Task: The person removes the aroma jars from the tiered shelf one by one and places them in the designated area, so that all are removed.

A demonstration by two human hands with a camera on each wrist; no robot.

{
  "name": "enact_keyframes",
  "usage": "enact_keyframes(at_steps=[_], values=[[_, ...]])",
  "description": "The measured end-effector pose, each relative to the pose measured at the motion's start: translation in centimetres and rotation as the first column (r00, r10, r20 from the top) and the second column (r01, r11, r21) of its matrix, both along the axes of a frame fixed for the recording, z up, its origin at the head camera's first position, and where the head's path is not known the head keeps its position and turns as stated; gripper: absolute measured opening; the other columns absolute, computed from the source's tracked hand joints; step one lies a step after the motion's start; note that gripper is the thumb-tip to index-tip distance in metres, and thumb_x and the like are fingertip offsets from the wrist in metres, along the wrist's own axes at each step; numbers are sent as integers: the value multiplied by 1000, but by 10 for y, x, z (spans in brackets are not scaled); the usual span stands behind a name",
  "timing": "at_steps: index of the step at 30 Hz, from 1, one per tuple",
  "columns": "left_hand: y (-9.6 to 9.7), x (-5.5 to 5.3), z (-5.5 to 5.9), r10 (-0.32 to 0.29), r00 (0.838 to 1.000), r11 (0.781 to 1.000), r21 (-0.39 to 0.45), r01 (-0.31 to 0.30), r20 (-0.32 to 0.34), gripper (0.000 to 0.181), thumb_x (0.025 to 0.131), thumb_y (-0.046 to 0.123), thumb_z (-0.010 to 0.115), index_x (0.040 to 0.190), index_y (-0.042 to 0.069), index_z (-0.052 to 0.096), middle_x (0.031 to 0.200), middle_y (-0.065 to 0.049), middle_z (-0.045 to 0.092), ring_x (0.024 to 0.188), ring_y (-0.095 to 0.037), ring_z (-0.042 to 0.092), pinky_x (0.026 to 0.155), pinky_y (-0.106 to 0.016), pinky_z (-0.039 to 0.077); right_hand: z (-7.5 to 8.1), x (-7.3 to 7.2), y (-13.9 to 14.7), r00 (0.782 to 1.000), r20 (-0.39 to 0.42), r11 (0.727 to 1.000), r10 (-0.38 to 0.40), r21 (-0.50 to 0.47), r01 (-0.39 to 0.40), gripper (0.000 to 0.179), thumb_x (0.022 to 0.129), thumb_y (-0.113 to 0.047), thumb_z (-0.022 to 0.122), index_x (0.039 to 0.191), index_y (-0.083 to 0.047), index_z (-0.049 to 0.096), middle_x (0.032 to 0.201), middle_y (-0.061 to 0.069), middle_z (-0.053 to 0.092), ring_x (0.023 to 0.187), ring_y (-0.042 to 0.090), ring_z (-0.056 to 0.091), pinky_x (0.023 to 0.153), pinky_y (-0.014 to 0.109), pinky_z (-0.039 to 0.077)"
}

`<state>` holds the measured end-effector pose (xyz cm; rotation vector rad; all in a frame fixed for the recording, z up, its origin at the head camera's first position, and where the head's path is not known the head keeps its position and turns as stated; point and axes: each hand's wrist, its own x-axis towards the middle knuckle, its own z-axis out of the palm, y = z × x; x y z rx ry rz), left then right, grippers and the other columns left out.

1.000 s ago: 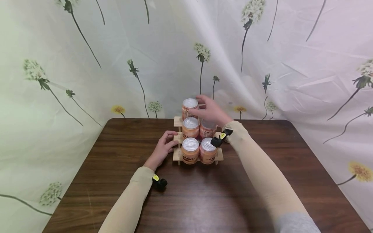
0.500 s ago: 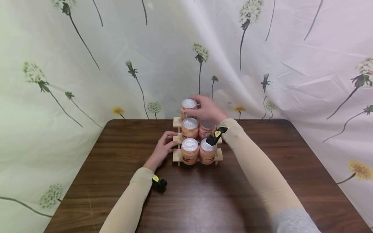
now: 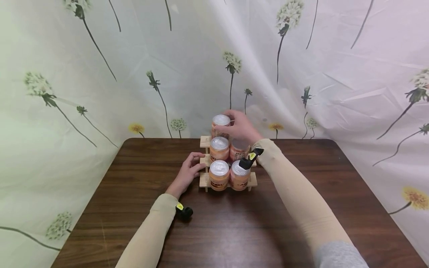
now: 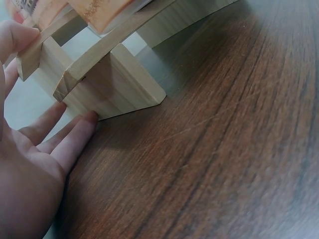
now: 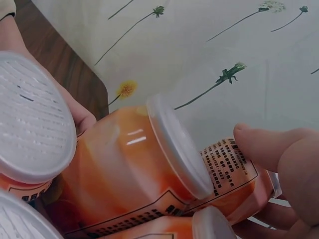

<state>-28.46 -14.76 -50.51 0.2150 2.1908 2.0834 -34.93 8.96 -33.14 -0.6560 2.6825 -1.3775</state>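
Note:
A three-tier wooden rack (image 3: 204,180) bears several orange cans with silvery lids. My right hand (image 3: 242,128) grips a can (image 3: 221,120) at the left of the top tier, thumb in front and fingers behind it. In the right wrist view, the thumb presses the printed label of that held can (image 5: 224,167). My left hand (image 3: 188,170) holds the rack's left end; in the left wrist view, one digit lies on a shelf end and the other fingers touch the side panel (image 4: 117,87). The right part of the top tier is hidden behind my right hand.
Two cans stand on the middle tier, the left can (image 3: 219,147) in full sight and the right can (image 3: 237,152) partly covered. Below are a left can (image 3: 219,175) and a right can (image 3: 239,180). The rack stands on a dark wooden table (image 3: 214,230) before a flower-print curtain (image 3: 187,74).
The can in my right hand has shifted slightly to the right on the top tier. My left hand has stayed at the rack's side.

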Motion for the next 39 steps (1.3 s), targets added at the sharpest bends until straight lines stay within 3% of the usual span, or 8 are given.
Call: enact_keyframes(at_steps=[7, 16, 32, 39], values=[[2, 0, 1, 9, 1000, 1000, 13, -10, 17, 40, 104, 17, 65, 141, 11, 51, 149, -18, 51, 120, -28, 59, 86, -35, 54, -2, 0, 10, 997, 29, 990, -74, -120, 77, 63, 91, -32, 85, 140, -5, 56, 128, 11, 63, 113, 26, 64, 92, 40, 55], [1, 0, 1, 10, 1000, 1000, 6, -10, 18, 40, 104, 17, 65, 140, 10, 51, 149, -18, 52, 121, -28, 59, 86, -34, 54, -2, 2, 32, 980, 35, 936, -198, -289, 200, 64, 87, -29, 88, 139, -8, 55, 135, 12, 60, 116, 28, 59, 96, 42, 50], [1, 0, -1, 2, 1000, 1000, -11, -2, 8, 40, 104, 17, 64, 141, 10, 50, 151, -21, 49, 127, -32, 57, 89, -38, 54, -18, 0, 83, 964, 67, 842, -257, -475, 257, 57, 87, -28, 88, 134, -12, 60, 133, 10, 52, 113, 25, 57, 94, 42, 49], [2, 0, 0, 13, 1000, 1000, -10, -13, 16, 39, 104, 17, 64, 140, 11, 51, 150, -19, 50, 126, -33, 57, 88, -35, 54, -22, 5, 97, 959, 49, 836, -279, -479, 268, 56, 86, -27, 89, 133, -14, 61, 133, 7, 53, 111, 23, 59, 92, 36, 50]])
